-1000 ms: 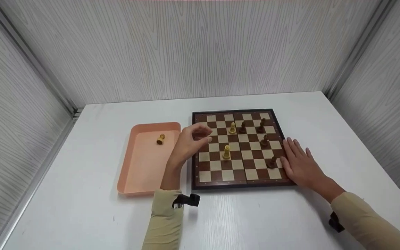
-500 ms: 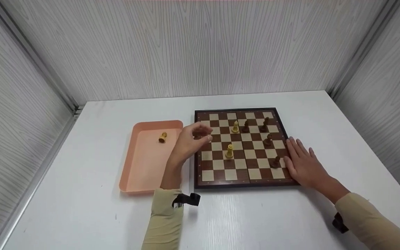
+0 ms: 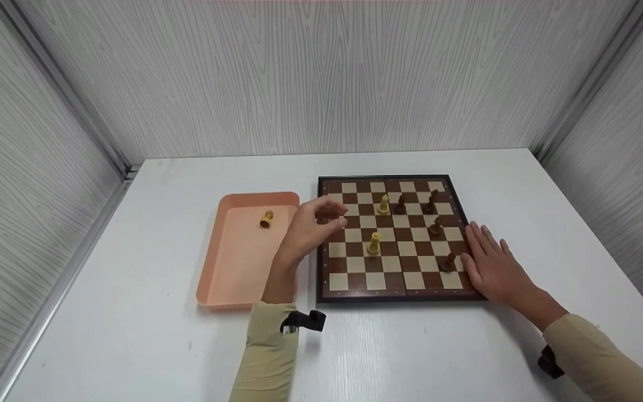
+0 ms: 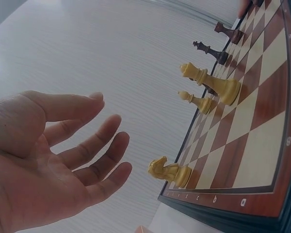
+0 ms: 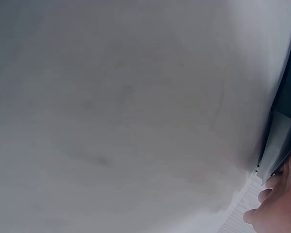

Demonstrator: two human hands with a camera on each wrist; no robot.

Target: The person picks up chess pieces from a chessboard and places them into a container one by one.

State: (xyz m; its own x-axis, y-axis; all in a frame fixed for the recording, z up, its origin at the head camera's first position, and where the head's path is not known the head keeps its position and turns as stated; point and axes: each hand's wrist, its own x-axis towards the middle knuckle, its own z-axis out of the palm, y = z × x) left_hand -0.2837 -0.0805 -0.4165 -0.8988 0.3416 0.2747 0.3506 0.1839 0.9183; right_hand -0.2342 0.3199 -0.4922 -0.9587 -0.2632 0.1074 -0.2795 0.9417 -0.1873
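Observation:
My left hand (image 3: 307, 229) hovers over the left edge of the chessboard (image 3: 349, 279), fingers loosely curved and holding nothing. In the left wrist view, a yellow knight (image 4: 169, 172) stands on the board near the fingertips; the hand hides it in the head view. Farther in stand a taller yellow piece with a crown-like top (image 3: 374, 244) and a yellow bishop (image 3: 383, 205). My right hand (image 3: 497, 271) lies flat against the board's right edge, its thumb close to a dark piece (image 3: 449, 262). Only part of that hand shows in the right wrist view.
An orange-pink tray (image 3: 226, 304) stands left of the board, with one yellow piece (image 3: 267, 219) lying on its side in it. More dark pieces, including a king (image 4: 211, 52), stand upright on the board's right half. Grey panels (image 3: 321, 78) enclose the white table (image 3: 132, 268).
The board, tray and right hand appear slightly farther right in the head view, as if the camera turned. Both hands keep their poses, and the pieces stay on their squares.

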